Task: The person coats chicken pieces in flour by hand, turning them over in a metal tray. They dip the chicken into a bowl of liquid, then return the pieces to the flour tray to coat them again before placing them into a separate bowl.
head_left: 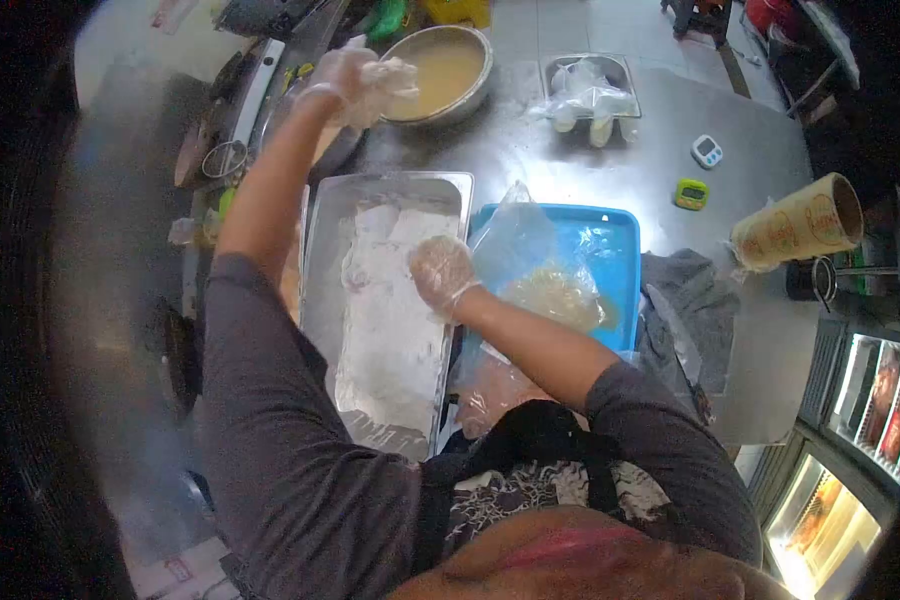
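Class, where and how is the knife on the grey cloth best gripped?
By its dark handle, probably with the right hand from the wearer's near side: the knife lies with its handle toward the wearer and its blade pointing away across the grey cloth.

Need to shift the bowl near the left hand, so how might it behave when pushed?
The bowl is probably heavy, given the broad pool of pale liquid inside. It may spill if jerked, as no lid shows. The shiny table beside it looks smooth, so it might slide.
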Tool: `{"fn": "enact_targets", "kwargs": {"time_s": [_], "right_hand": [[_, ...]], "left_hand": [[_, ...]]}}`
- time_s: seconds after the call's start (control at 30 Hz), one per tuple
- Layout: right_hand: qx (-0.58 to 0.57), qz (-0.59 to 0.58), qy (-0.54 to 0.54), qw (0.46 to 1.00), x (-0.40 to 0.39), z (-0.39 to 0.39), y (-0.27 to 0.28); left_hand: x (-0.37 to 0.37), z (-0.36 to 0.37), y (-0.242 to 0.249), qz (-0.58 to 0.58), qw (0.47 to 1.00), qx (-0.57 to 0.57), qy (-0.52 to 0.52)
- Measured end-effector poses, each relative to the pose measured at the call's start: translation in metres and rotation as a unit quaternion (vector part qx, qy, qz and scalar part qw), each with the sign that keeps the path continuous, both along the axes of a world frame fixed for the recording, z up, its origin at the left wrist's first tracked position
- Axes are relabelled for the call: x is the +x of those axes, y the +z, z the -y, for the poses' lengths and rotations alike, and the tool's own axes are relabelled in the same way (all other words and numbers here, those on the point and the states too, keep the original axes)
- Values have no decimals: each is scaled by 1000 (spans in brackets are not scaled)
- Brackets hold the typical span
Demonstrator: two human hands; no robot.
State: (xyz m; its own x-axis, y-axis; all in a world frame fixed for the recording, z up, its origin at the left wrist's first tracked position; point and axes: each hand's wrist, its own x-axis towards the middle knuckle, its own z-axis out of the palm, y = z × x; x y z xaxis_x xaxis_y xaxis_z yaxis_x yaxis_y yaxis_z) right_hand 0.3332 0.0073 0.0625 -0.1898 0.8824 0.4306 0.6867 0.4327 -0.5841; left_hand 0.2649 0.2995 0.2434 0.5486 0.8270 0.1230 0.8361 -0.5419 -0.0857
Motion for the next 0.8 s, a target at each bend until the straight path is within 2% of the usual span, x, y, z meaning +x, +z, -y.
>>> {"fn": "enact_targets", "kwargs": {"time_s": [0.07, 0.1, 0.17, 0.27, 0.33, 0.37, 0.4, 0.5, 0.53, 0.57, 0.63, 0.67, 0.7, 0.73, 0.8], "right_hand": [[-51, -2, 27, 998, 5, -1, 5], [-78, -2, 40, 996, 8, 1, 9], [-54, 3, 32, 998, 7, 1, 5], [-62, -14, 31, 997, 4, -2, 4], [-69, -61, 30, 995, 1, -4, -1], [-73, -85, 30, 993, 2, -4, -2], [-70, -76, 29, 994, 2, -4, -2], [-63, -74, 27, 995, 1, -4, -3], [-61, -88, 25, 994, 2, -3, -4], [-58, -102, 23, 993, 3, -3, -2], [-94, -49, 47, 993, 5, -5, 2], [-112, -23, 59, 992, 5, -5, 4], [-110, -23, 58, 992, 5, -5, 3], [-107, -24, 57, 992, 4, -5, 2], [-108, -13, 60, 992, 4, -5, 2]], "left_hand": [[29, -23, -21, -31, 999, 11, -34], [40, -37, -38, -25, 999, -31, 2], [58, -65, -69, -11, 991, -111, 74], [70, -84, -101, -115, 989, -66, -66], [80, -85, -116, -115, 989, -91, -6], [86, -80, -120, -115, 987, -105, 24], [90, -73, -115, -160, 984, -82, -12], [73, -106, -133, -56, 990, -124, 47], [67, -111, -129, -58, 996, -55, 41], [64, -116, -124, -85, 993, -57, 59], [55, -128, -116, -135, 984, -62, 97], [50, -122, -114, -84, 988, -60, 113], [40, -130, -123, 53, 975, -158, 149], [24, -143, -141, 188, 932, -252, 179], [7, -164, -168, 321, 855, -345, 216]]}}
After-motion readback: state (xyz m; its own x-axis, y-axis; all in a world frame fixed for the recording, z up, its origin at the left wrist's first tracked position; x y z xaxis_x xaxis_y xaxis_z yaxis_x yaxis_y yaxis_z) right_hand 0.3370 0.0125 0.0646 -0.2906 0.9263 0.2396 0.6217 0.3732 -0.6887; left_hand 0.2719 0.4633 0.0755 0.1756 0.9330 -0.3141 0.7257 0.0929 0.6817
